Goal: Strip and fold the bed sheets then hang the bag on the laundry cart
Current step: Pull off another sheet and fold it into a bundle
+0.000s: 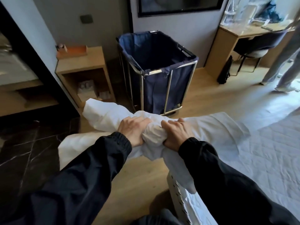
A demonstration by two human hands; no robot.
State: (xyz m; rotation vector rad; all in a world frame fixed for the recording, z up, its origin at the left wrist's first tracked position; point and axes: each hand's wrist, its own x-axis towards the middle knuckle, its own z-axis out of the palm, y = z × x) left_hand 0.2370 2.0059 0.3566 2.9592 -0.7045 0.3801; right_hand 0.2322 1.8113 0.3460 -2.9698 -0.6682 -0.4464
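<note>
Now both hands, left hand [133, 132] and right hand [176, 133], grip the bunched white cotton sheet [152, 135]; its trailing end could snag on the quilted mattress [267, 151] corner.

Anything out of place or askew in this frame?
The blue bag sits unevenly on the laundry cart: bare metal rail shows at its front and right edges. The sheet is wadded between the left hand and right hand, not folded.
</note>
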